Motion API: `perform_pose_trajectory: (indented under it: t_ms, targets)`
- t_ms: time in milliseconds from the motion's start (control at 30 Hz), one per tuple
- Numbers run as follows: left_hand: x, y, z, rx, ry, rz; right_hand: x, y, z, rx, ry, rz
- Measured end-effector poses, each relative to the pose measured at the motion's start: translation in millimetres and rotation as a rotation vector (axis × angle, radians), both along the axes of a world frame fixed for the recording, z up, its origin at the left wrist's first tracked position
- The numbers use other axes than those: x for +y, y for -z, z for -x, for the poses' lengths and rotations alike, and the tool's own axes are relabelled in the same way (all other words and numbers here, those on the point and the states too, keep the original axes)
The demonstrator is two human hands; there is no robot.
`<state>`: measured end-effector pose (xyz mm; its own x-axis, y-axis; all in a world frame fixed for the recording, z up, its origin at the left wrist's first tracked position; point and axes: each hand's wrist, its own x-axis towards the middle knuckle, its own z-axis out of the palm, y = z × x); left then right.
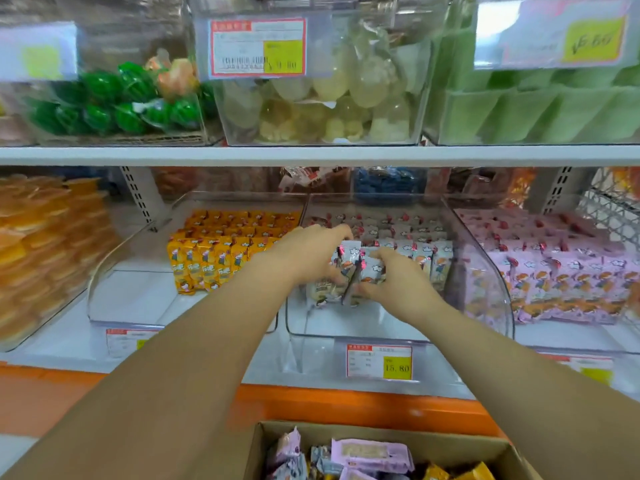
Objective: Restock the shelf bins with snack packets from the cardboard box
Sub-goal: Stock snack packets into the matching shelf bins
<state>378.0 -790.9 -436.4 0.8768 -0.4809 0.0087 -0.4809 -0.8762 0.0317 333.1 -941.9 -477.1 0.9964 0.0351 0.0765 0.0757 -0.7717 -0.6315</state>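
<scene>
Both arms reach over the box (433, 436) into the middle bin (381, 336) on the lower shelf (52, 355). The left hand (308, 254) and right hand (394, 278) close in from either side on a small bunch of white packets (372, 268). Fingers curl over the top and thumbs tuck underneath, so the bunch is clamped between them just ahead of the rows standing toward the bin's back.

Gripped from both sides like that, the packets sit roughly upright and face forward, which looks like the point. The stock behind stands in neat ranks, and these seem meant to join the front rank rather than be dropped in loose. Near the bin's front edge the floor is bare (room for a couple more rows, I'd guess).

The box sits below the shelf's front edge, within easy reach, with pink, white and yellow packets jumbled inside, so the job looks far from done. The yellow bin (114, 292) to the left and the pink bin (568, 337) to the right each hold one colour, so sorting matters.
</scene>
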Motion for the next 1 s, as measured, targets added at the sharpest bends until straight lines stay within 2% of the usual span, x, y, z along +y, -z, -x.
perform_pose_trajectory:
  t_ms: [200,367,467,600,733,1000]
  targets:
    - [-7,12,-24,-0.143,0.038,-0.334,2,16,-27,0.002,0.046,-0.002]
    - [-7,20,-30,-0.365,0.021,-0.390,4,21,-36,-0.058,0.082,-0.046]
    - [-6,22,-30,-0.397,0.000,-0.391,6,22,-37,-0.100,0.088,-0.056]
    - [-3,18,-19,-0.351,-0.025,-0.325,5,19,-35,-0.099,0.072,0.017]
    - [0,13,2,-0.333,-0.048,-0.211,-2,13,-24,-0.079,0.092,-0.002]
    - [9,27,79,-0.391,-0.079,0.224,-12,-4,18,-0.108,0.057,0.003]
